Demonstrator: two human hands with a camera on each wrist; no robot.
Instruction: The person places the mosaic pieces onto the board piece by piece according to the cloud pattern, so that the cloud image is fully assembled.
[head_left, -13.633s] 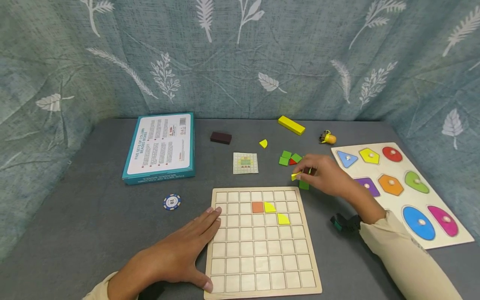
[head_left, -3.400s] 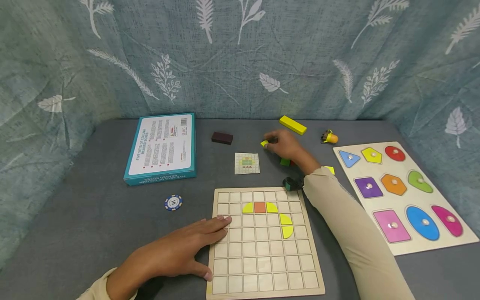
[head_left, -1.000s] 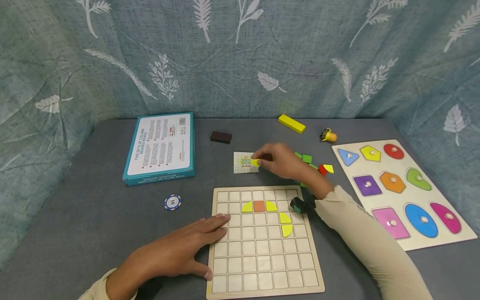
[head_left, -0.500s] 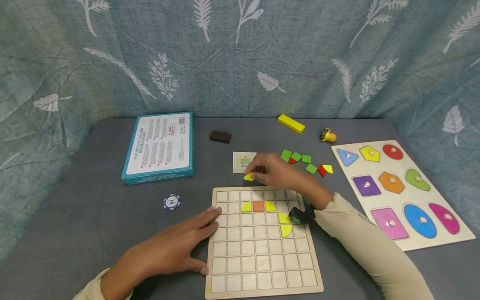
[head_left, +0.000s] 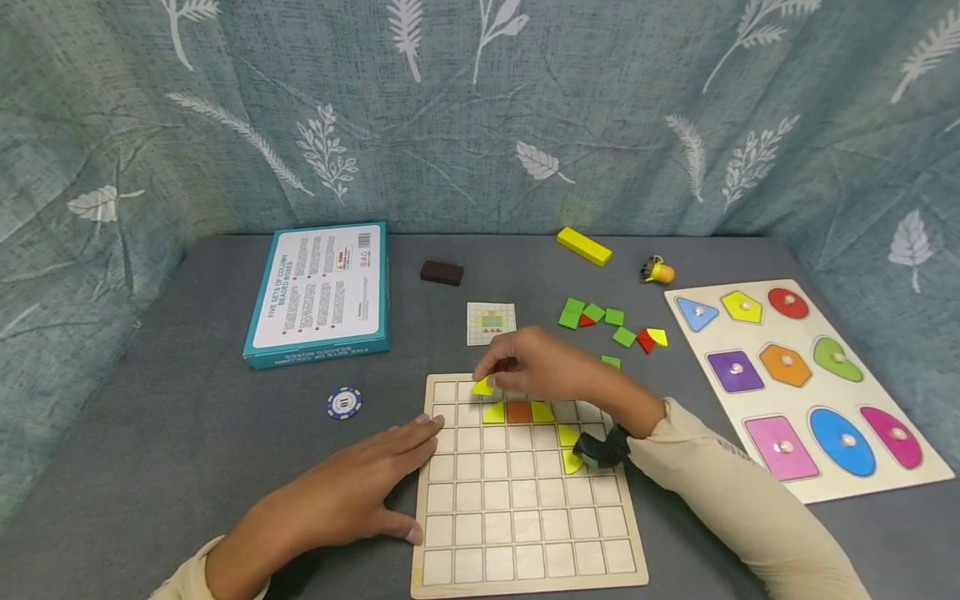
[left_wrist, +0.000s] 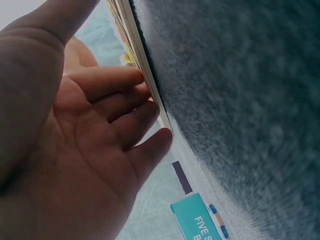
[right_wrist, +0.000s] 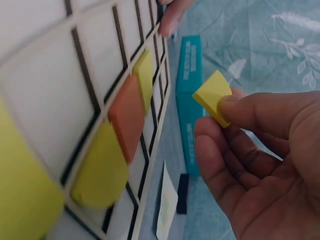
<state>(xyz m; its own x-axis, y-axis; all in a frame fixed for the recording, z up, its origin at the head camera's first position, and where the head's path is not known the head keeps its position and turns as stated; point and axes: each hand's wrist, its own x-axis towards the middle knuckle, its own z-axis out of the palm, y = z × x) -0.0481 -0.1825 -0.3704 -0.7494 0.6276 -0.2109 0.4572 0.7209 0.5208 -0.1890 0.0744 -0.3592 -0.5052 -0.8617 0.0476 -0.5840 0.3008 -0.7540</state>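
My right hand (head_left: 540, 367) pinches a yellow quarter-circle tile (right_wrist: 212, 95) between thumb and fingers, over the top row of the wooden grid board (head_left: 527, 527). In that board's second row lies an orange-red square tile (head_left: 518, 412), with a yellow quarter-circle tile (head_left: 493, 413) on its left and another on its right. Two more yellow quarter-circles sit one above the other near the right side, partly behind the wrist camera (head_left: 600, 448). My left hand (head_left: 345, 479) rests along the board's left edge, fingers extended, fingertips against the rim in the left wrist view.
A small pattern card (head_left: 491, 323) lies behind the board. Green tiles (head_left: 572, 312), red tiles (head_left: 646, 341) and a yellow tile (head_left: 657, 337) are scattered to its right. Around them are a shape puzzle (head_left: 720, 400), teal box (head_left: 318, 292), poker chip (head_left: 344, 403), dark block (head_left: 442, 272) and yellow block (head_left: 583, 247).
The right hand picked up the yellow quarter-circle from the back of the table and carried it past the pattern card to the board's top edge. The left hand slid slightly outward along the board's edge.
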